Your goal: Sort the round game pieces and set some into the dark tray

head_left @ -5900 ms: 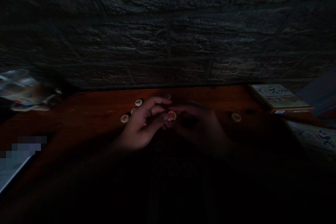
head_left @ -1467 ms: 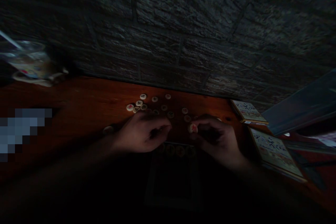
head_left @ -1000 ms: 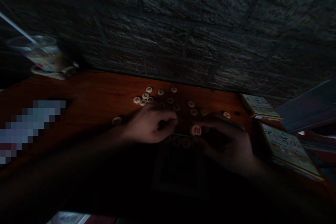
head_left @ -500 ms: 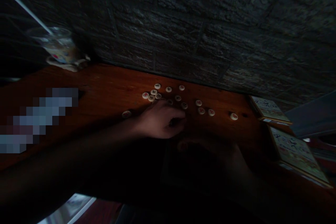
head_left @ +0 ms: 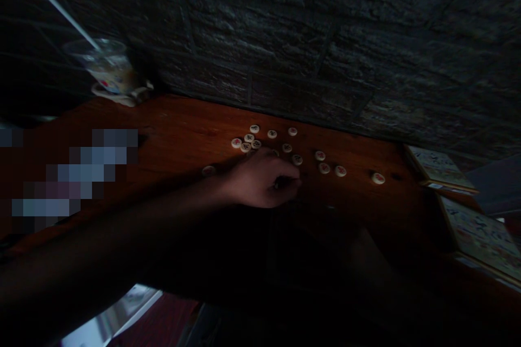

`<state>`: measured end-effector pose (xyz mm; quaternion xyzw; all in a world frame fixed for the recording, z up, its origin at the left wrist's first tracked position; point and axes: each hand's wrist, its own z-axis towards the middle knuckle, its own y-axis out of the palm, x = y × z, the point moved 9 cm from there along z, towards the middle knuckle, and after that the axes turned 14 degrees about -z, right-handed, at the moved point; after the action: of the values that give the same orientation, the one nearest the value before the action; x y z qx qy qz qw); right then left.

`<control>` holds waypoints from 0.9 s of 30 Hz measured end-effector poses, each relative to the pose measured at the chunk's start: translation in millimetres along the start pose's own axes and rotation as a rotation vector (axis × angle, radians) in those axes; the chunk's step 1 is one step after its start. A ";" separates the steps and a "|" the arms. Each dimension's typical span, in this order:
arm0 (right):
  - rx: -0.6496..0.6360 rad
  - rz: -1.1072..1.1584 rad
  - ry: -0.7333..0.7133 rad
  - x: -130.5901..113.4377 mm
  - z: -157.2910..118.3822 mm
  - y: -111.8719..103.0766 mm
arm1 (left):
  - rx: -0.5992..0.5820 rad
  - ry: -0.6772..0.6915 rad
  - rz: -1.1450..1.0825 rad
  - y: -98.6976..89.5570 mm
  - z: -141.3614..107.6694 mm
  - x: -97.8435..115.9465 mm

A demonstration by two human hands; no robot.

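Note:
My left hand (head_left: 266, 179) is over the wooden table (head_left: 179, 130), its fingers curled and pressed together; what they hold, if anything, is hidden. Round white pieces with black or red characters lie just beyond it, such as a black-marked piece (head_left: 297, 160) by the fingers and a red-marked piece (head_left: 236, 143) behind the wrist. Farther right is a lone red-marked piece (head_left: 378, 178). My right hand (head_left: 364, 244) is a dim shape in deep shadow at the lower right, its fingers too dark to make out.
A plastic cup (head_left: 112, 73) with a straw stands at the back left against the stone wall (head_left: 285, 38). Two flat boxes, one farther back (head_left: 442, 167) and one nearer (head_left: 482, 233), lie at the right. A pixelated patch covers the left of the table.
The whole view has shifted, so the table, cup and boxes appear farther right. My left hand stays curled beside the pieces. My right hand has sunk further into shadow.

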<state>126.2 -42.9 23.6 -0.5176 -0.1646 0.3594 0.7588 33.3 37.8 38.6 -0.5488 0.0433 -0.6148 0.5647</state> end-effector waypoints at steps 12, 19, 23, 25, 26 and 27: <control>0.003 -0.095 -0.032 -5.4 -4.4 4.0 | -0.041 -0.022 0.039 3.1 -1.3 -2.2; -0.015 -0.112 -0.035 -7.6 -3.1 3.0 | -0.038 -0.021 0.057 2.8 -1.5 -1.7; -0.017 -0.091 -0.032 -7.2 -1.2 1.0 | -0.044 -0.019 0.053 2.8 -1.4 -1.6; -0.012 -0.070 -0.035 -6.7 -1.9 -1.5 | -0.035 -0.019 0.047 2.0 -1.2 -1.8; -0.008 -0.058 -0.039 -6.3 -2.8 -3.2 | -0.028 -0.018 0.044 1.5 -1.2 -2.0; -0.002 -0.047 -0.043 -5.8 -3.9 -5.0 | -0.025 -0.018 0.040 1.3 -1.1 -2.3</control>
<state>126.6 -50.7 27.1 -0.5066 -0.1933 0.3522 0.7629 32.8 38.3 35.9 -0.5604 0.0572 -0.5978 0.5704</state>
